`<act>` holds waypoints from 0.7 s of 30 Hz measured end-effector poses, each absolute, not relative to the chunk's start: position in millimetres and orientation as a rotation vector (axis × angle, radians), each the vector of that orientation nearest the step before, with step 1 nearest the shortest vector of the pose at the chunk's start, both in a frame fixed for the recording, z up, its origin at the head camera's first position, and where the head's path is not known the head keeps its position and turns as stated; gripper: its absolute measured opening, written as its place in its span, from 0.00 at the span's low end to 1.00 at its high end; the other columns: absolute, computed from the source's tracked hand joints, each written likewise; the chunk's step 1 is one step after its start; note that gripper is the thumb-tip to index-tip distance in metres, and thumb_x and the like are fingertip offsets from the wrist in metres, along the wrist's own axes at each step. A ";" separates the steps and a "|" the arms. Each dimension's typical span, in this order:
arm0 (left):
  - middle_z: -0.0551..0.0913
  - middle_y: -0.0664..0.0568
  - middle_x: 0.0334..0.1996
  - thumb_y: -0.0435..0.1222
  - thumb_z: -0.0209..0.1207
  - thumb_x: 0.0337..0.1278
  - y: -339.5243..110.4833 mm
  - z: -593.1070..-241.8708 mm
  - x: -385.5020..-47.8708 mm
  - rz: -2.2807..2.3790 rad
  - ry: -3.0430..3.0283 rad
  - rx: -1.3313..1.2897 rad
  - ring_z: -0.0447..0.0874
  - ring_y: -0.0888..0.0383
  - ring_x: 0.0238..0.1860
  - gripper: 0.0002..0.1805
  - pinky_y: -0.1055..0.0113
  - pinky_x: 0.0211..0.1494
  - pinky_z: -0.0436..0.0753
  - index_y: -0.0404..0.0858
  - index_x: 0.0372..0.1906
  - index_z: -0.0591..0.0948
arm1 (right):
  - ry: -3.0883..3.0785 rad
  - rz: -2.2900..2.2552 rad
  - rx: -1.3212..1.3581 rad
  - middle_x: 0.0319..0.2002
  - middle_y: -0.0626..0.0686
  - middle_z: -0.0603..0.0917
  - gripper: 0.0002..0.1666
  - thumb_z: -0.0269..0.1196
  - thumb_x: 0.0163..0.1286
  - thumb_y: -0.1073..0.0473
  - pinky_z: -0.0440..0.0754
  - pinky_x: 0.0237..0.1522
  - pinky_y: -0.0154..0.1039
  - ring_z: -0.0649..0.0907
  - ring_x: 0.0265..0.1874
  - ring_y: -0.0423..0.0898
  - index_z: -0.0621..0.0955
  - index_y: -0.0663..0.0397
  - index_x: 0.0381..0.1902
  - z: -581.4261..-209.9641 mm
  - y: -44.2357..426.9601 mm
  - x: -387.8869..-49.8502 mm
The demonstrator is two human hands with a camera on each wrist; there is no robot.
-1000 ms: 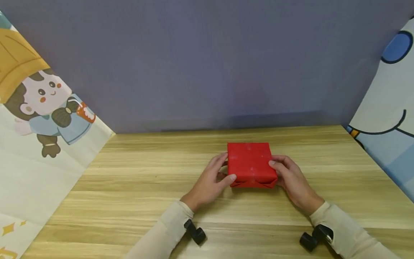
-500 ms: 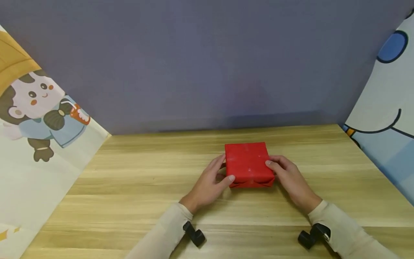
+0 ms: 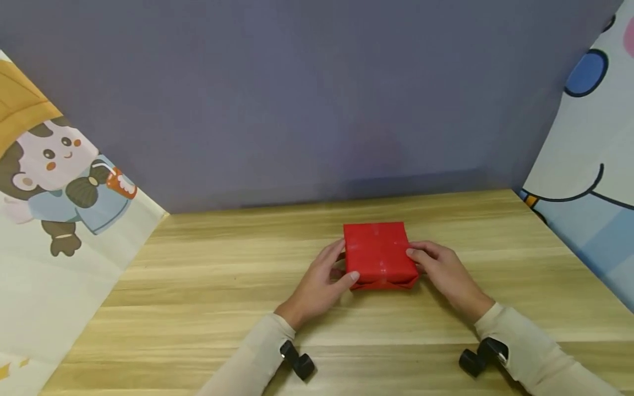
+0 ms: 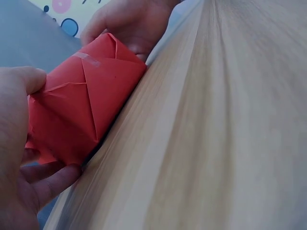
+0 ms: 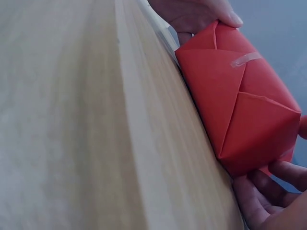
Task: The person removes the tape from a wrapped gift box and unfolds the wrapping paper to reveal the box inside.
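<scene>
A box wrapped in red paper (image 3: 378,250) lies on the wooden table, its near end folded into triangular flaps. A strip of clear tape (image 5: 247,59) crosses the fold in the right wrist view. My left hand (image 3: 319,283) holds the box's left side, thumb at the near corner and fingers along the side. On the opposite side my right hand (image 3: 448,278) grips it, thumb on the top edge and fingers at the side. Both wrist views show fingertips low on the box by the tabletop. The underside and far end of the box are hidden.
The wood-grain table (image 3: 198,308) meets a grey-blue back panel (image 3: 307,104). Cartoon-printed sheets flank it, the left one (image 3: 64,286) and the right one (image 3: 594,148). Black wrist devices, the left (image 3: 297,360) and the right (image 3: 482,356), sit at both cuffs.
The head view has shifted slightly, so the back edge and side prints sit differently. Both hands stay at the sides of the red box, which shows little movement of its own.
</scene>
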State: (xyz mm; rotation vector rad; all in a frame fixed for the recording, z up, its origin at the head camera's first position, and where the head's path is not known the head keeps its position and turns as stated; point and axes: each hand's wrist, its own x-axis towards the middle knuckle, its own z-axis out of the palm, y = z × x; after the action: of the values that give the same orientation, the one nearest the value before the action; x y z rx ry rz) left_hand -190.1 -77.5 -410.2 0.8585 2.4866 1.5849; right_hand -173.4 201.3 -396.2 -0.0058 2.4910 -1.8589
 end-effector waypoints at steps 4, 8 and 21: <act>0.63 0.53 0.73 0.46 0.62 0.68 -75.4 -410.7 -189.9 1.589 2.465 0.864 0.83 0.54 0.53 0.41 0.68 0.55 0.81 0.40 0.79 0.57 | 2.488 -1.895 0.001 0.62 0.67 0.76 0.28 0.52 0.79 0.54 0.81 0.46 0.30 0.84 0.44 0.37 0.72 0.71 0.66 -397.2 204.0 -172.3; 0.64 0.53 0.72 0.46 0.62 0.68 -74.6 -410.3 -190.3 1.594 2.471 0.856 0.83 0.55 0.53 0.41 0.67 0.55 0.81 0.40 0.79 0.58 | 2.463 -1.957 -0.022 0.64 0.68 0.74 0.27 0.47 0.81 0.57 0.81 0.48 0.29 0.82 0.45 0.32 0.71 0.74 0.66 -398.2 205.3 -173.4; 0.64 0.54 0.71 0.45 0.63 0.67 -78.8 -412.2 -190.1 1.613 2.463 0.784 0.81 0.54 0.57 0.41 0.65 0.58 0.80 0.43 0.78 0.58 | 2.423 -2.053 -0.019 0.60 0.67 0.74 0.23 0.46 0.81 0.60 0.83 0.46 0.33 0.82 0.44 0.34 0.72 0.73 0.63 -397.9 199.1 -175.1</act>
State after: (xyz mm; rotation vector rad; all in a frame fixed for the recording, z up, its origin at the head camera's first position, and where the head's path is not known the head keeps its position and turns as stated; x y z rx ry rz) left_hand -190.1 -78.8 -412.2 0.7840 2.4625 1.6129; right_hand -175.1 199.1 -397.9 -0.0190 2.4230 -2.0530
